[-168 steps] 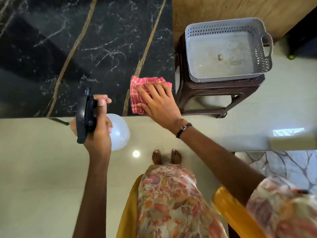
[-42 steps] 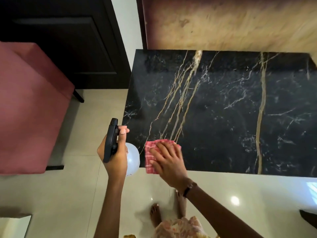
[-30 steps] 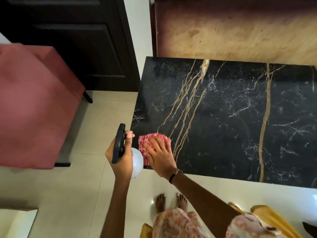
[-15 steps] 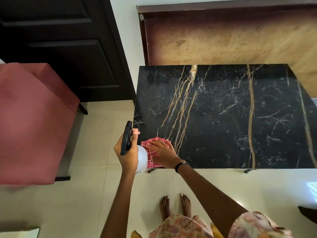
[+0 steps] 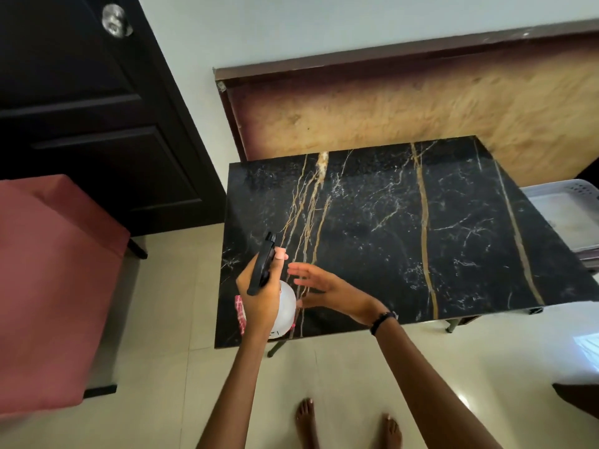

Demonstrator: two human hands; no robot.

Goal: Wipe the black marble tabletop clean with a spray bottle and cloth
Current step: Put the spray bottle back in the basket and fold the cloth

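Head camera shows the left hand (image 5: 259, 299) curled round the neck of a white round-bodied plastic spray bottle (image 5: 285, 307) with a black trigger head, while the right hand (image 5: 327, 291) hovers just beside it with fingers straight and spread, holding nothing. Directly beneath the left hand a red-and-white checked cloth (image 5: 239, 311) lies on the near corner of the black gold-veined marble tabletop (image 5: 405, 228), which stretches away from both hands. This looks like a pause between wiping and spraying; next the nozzle must be aimed across unwiped marble, then the cloth picked up.
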